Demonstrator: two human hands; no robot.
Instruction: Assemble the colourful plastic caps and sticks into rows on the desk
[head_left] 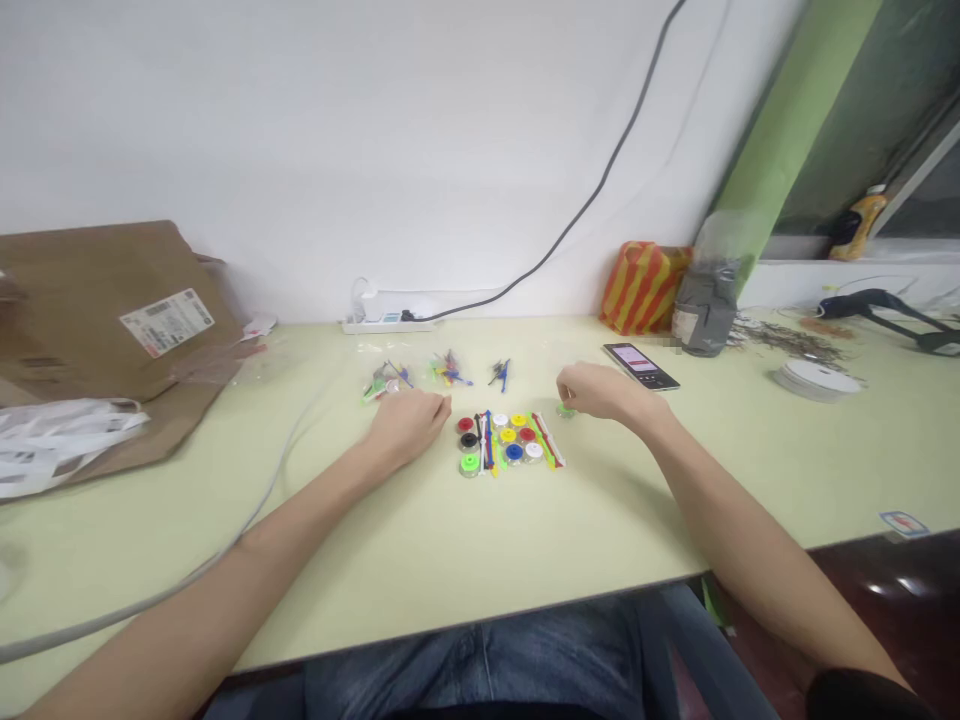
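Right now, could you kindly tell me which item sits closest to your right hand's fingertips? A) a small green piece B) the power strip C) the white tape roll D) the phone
A: the small green piece lies right at the fingertips of the right hand, while the phone lies farther back on the table.

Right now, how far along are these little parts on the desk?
Done: coloured round pieces sit in tidy rows with coloured strips among them. In hand: your right hand is beside a green piece off the rows; your left hand rests by them. Left: loose piles of small coloured parts behind the rows.
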